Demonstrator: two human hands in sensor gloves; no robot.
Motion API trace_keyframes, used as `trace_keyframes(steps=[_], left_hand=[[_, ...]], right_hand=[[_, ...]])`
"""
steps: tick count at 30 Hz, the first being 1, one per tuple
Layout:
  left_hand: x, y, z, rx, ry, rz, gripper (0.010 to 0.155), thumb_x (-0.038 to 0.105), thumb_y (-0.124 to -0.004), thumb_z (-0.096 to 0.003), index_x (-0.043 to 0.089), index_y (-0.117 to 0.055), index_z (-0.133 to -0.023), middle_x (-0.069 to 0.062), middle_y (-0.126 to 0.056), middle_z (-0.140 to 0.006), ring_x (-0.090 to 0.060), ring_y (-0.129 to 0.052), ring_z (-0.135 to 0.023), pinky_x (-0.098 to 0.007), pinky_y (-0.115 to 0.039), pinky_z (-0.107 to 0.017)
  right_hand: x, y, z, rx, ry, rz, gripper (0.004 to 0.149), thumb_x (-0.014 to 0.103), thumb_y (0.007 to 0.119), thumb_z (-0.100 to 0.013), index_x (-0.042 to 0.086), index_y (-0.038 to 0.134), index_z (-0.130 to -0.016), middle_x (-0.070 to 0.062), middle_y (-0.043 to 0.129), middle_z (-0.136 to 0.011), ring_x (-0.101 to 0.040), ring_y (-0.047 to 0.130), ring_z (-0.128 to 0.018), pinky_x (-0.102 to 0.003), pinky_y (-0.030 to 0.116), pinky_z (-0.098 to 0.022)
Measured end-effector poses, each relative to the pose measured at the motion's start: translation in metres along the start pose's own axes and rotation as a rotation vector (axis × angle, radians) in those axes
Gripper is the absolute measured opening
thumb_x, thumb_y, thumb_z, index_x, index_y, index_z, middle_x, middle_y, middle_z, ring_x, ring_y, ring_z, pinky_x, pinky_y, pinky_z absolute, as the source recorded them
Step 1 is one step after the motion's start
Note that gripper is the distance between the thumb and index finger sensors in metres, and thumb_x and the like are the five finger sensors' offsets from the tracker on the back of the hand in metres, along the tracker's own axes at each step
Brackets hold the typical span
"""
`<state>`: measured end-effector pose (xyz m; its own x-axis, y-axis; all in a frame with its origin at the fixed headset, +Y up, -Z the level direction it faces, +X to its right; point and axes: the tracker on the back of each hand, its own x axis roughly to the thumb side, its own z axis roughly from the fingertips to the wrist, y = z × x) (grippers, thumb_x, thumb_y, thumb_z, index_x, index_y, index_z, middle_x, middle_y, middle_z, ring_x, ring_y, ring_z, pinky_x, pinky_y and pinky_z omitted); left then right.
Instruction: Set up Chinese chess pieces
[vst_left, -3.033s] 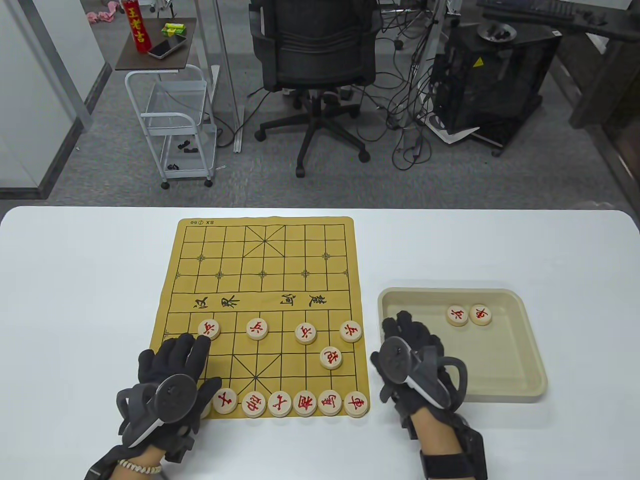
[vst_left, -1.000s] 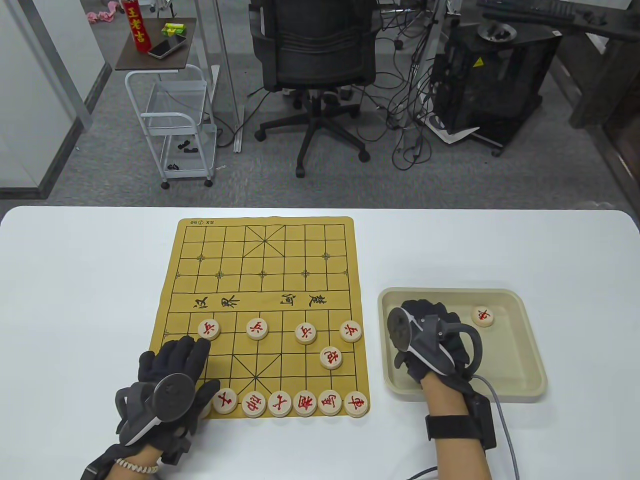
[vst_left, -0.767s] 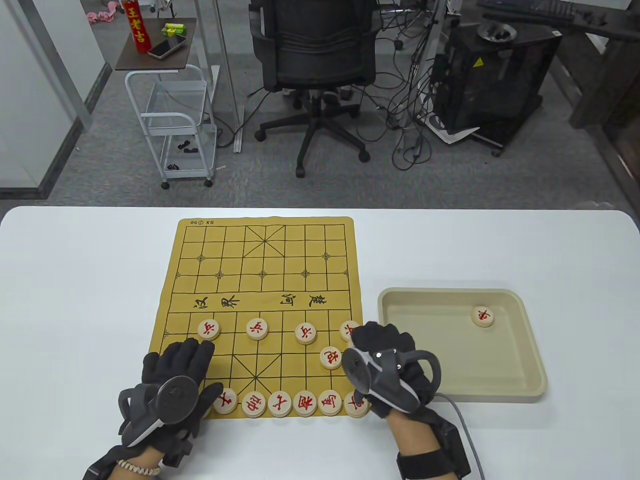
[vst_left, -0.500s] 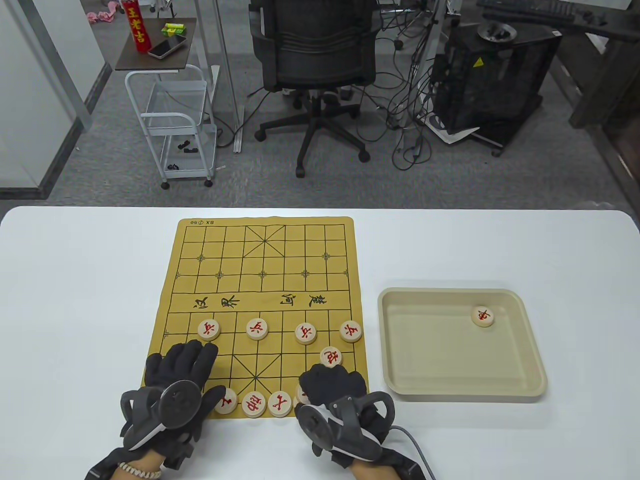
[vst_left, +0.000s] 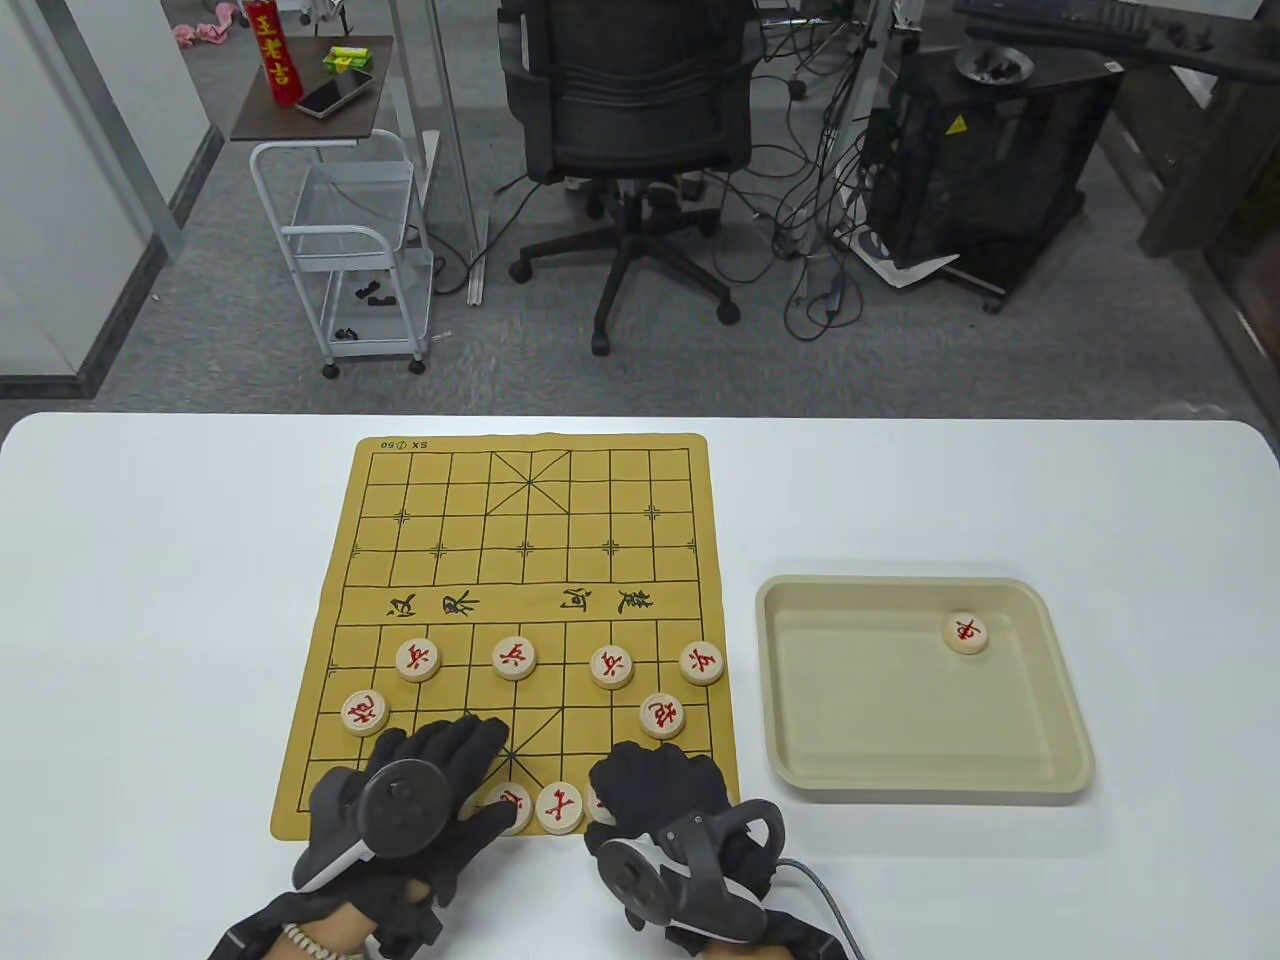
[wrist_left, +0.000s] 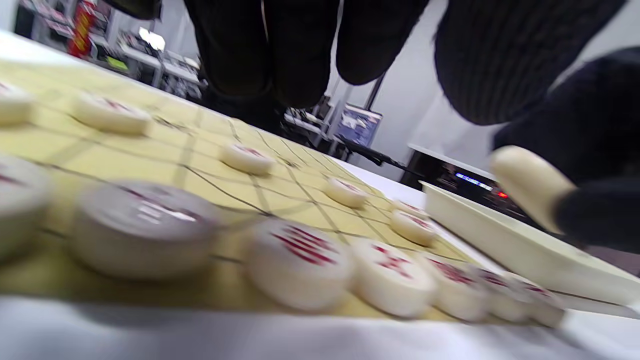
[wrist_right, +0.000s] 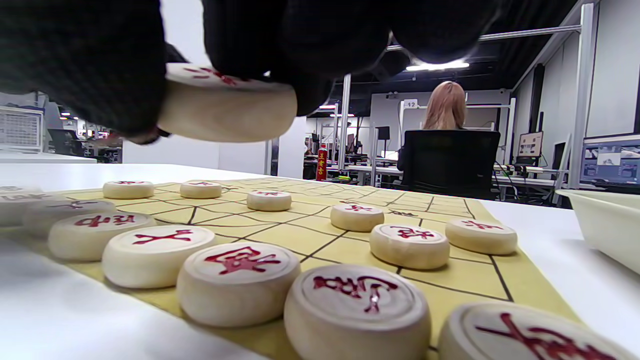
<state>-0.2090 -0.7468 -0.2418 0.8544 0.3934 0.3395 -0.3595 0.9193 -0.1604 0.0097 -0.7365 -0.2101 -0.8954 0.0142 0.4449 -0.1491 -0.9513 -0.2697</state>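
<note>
A yellow chess board mat (vst_left: 520, 580) lies on the white table. Soldier pieces (vst_left: 514, 657) stand in a row, with one cannon piece (vst_left: 662, 716) at the right and another (vst_left: 364, 713) at the left. A near row of pieces (vst_left: 559, 808) is partly hidden under both hands. My right hand (vst_left: 650, 770) pinches a red-marked chess piece (wrist_right: 225, 107) just above the near row. My left hand (vst_left: 450, 755) hovers with spread fingers over the near left of the board and holds nothing. One piece (vst_left: 966, 632) lies in the beige tray (vst_left: 900, 720).
The tray stands right of the board, near the table's front right. Behind the table are an office chair (vst_left: 625, 100), a white trolley (vst_left: 345, 250) and a black cabinet (vst_left: 980, 160). The white table (vst_left: 150, 600) surrounds the board.
My right hand took one of two pieces from the tray and carried it left to the board's near edge. My left hand slid right, uncovering the left cannon piece.
</note>
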Motion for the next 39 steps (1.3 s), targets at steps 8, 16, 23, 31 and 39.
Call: trace_keyframes(steps=[8, 16, 23, 31, 39], left_hand=[[0.036, -0.020, -0.030, -0.051, 0.019, 0.193, 0.070, 0.054, -0.084, -0.0369, 0.023, -0.071, -0.098, -0.007, -0.096, -0.088, -0.035, -0.100, -0.078, -0.068, -0.060, -0.068], [0.034, -0.022, -0.037, -0.065, 0.052, 0.262, 0.063, 0.045, -0.092, -0.0346, 0.021, -0.080, -0.091, -0.004, -0.104, -0.073, -0.031, -0.107, -0.062, -0.066, -0.066, -0.065], [-0.013, 0.024, -0.035, 0.043, 0.193, 0.194, 0.061, 0.042, -0.093, -0.0348, 0.022, -0.080, -0.092, -0.005, -0.102, -0.076, -0.033, -0.105, -0.066, -0.067, -0.063, -0.066], [-0.108, 0.076, -0.043, 0.148, 0.535, 0.105, 0.061, 0.040, -0.093, -0.0356, 0.023, -0.080, -0.092, -0.005, -0.101, -0.078, -0.034, -0.103, -0.069, -0.069, -0.060, -0.068], [-0.179, 0.081, -0.061, 0.070, 0.803, 0.102, 0.059, 0.038, -0.094, -0.0358, 0.025, -0.080, -0.092, -0.005, -0.101, -0.081, -0.034, -0.102, -0.072, -0.068, -0.059, -0.069]], right_hand=[[0.002, 0.000, 0.002, -0.012, -0.019, -0.003, 0.065, 0.056, 0.100, -0.033, 0.028, 0.079, -0.088, -0.003, 0.089, -0.092, -0.013, 0.094, -0.060, -0.043, 0.082, -0.054], [-0.001, 0.005, 0.001, 0.004, -0.029, -0.025, 0.066, 0.056, 0.098, -0.034, 0.029, 0.076, -0.091, -0.003, 0.086, -0.094, -0.014, 0.093, -0.064, -0.044, 0.080, -0.057], [-0.015, 0.014, 0.000, 0.097, -0.012, -0.051, 0.066, 0.058, 0.087, -0.043, 0.029, 0.072, -0.101, -0.007, 0.069, -0.113, -0.028, 0.082, -0.097, -0.061, 0.067, -0.073], [-0.023, 0.016, 0.000, 0.147, 0.025, -0.068, 0.073, 0.059, 0.085, -0.045, 0.028, 0.065, -0.108, -0.010, 0.058, -0.119, -0.039, 0.067, -0.109, -0.069, 0.053, -0.077], [-0.023, 0.016, 0.000, 0.188, 0.033, -0.073, 0.075, 0.059, 0.084, -0.046, 0.028, 0.062, -0.110, -0.010, 0.054, -0.120, -0.040, 0.063, -0.111, -0.071, 0.050, -0.077]])
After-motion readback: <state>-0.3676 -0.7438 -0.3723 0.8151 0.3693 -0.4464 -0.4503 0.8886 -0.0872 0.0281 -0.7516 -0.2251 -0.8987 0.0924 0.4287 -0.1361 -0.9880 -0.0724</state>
